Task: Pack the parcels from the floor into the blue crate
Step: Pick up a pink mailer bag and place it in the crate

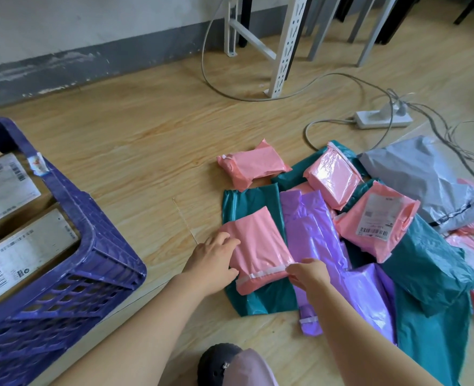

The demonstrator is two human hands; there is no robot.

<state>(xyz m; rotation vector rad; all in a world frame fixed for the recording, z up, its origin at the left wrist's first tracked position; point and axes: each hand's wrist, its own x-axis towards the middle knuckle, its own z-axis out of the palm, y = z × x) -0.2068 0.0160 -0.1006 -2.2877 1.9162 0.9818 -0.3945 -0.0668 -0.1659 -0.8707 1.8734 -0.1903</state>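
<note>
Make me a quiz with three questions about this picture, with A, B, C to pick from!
1. Where is the blue crate? A) left of the parcel pile B) right of it C) on a table
2. What colour is the parcel both hands hold? A) grey B) pink C) purple
3. What is inside the crate? A) nothing B) pink bags C) labelled cardboard boxes

1 A: the crate stands at the left, the pile to its right.
2 B: left hand and right hand grip the pink parcel.
3 C: two labelled boxes show inside.
</note>
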